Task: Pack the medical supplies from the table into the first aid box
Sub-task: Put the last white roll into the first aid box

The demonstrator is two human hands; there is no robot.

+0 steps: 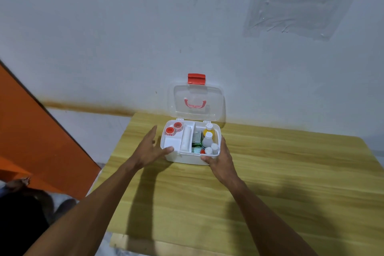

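White first aid box (188,159) on table, clear lid (197,103) upright, compartments filled with supplies

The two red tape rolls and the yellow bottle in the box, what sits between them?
In the head view, between the red tape rolls and the yellow bottle lies a long white roll in the tray's channel, then a green packet lower in the box.

Both forearms bare, reaching fwd from bottom of frame, converging toward centre. Left hand (148,149): palm angled inward, thumb up and apart, fingers (166,150) extended w/ tips resting on sth at the front-left; not gripping, hand spread. Right hand (221,159): wrist roughly straight, back of hand to camera, thumb up along the right side, fingers curled round the front-right corner of what it holds. Elbows out of view.
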